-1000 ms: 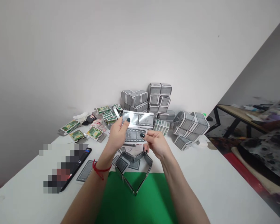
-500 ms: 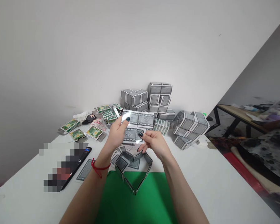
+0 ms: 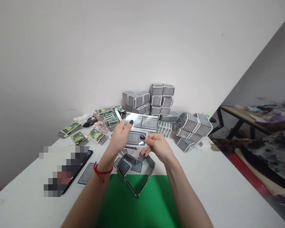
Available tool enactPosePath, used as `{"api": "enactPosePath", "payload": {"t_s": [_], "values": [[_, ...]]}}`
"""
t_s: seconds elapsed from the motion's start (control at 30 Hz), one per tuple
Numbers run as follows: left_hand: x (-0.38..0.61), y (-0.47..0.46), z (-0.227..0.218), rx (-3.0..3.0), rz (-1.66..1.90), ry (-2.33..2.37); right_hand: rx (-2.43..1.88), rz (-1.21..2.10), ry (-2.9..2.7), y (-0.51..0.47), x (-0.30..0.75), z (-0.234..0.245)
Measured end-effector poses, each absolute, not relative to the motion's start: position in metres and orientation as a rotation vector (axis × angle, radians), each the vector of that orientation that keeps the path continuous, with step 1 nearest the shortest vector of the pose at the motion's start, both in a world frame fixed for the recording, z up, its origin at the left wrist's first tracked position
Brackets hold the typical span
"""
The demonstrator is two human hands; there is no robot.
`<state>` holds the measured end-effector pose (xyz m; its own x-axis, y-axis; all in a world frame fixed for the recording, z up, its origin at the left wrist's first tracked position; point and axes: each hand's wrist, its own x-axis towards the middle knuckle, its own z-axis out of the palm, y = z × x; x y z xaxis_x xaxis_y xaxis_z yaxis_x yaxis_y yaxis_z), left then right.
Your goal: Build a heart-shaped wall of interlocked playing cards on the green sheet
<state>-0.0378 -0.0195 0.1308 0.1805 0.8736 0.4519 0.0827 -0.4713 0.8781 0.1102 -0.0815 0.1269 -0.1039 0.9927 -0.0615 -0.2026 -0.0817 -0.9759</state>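
Playing cards with grey patterned backs are up in front of me. My left hand point(image 3: 119, 136) is closed on the left end of a joined pair of cards point(image 3: 149, 123), thumb on top. Below that pair, my right hand point(image 3: 157, 145) pinches the right end of a single playing card point(image 3: 132, 138); its left end reaches my left hand. A heart-like ring of folded cards point(image 3: 147, 181) stands just under my hands, close to my right fingertips. Whether those fingertips touch it I cannot tell. Loose cards point(image 3: 136, 167) lie behind and inside the ring.
Blocks built of folded cards point(image 3: 161, 101) stand against the wall, with another block point(image 3: 194, 128) at the right. Green card boxes point(image 3: 96, 135) and small dolls point(image 3: 99, 125) lie at the left. A phone point(image 3: 79, 169) and a card point(image 3: 86, 173) lie beside my left forearm. Green cloth point(image 3: 142, 209) is nearest me.
Both hands keep their hold on the cards, which have barely shifted. The view has moved very slightly.
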Motion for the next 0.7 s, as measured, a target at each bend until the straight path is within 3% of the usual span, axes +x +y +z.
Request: {"api": "enactPosePath", "payload": {"t_s": [0.63, 0.7], "values": [[-0.0385, -0.0188, 0.1301, 1.614, 1.401, 0.889, -1.029, 1.437, -1.159, -0.0817, 0.1137, 0.1306], [-0.0414, -0.0189, 0.1315, 1.638, 1.467, 0.964, -1.108, 1.320, -1.185, -0.0844, 0.1148, 0.1333]]}}
